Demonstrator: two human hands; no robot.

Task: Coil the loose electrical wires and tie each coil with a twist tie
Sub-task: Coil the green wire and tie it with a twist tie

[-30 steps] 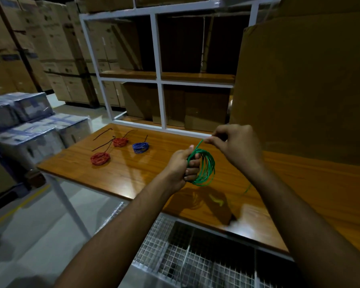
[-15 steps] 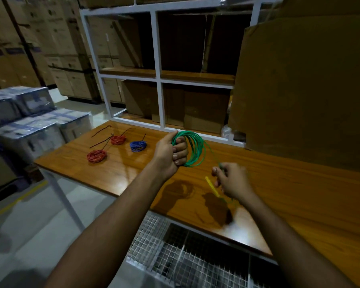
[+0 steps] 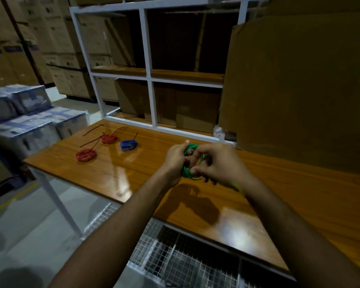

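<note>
A green wire coil (image 3: 188,173) is held above the wooden table (image 3: 133,169), mostly hidden between my hands. My left hand (image 3: 176,161) grips the coil's left side. My right hand (image 3: 218,163) is closed over its right side, fingers pinching at the strands; a thin yellow twist tie (image 3: 238,187) pokes out below that wrist. Two red coils (image 3: 86,154) (image 3: 109,138) and a blue coil (image 3: 128,145) lie at the table's far left, each with a dark tie end sticking out.
A white metal shelf frame (image 3: 152,104) with cardboard boxes stands at the table's back. A big cardboard sheet (image 3: 299,90) leans at the back right. Wrapped boxes (image 3: 25,121) sit left of the table. A wire-mesh rack (image 3: 175,258) lies below the near edge.
My right hand rose from the table with the yellow tie and closed onto the green coil. My left hand lowered the coil slightly toward the middle.
</note>
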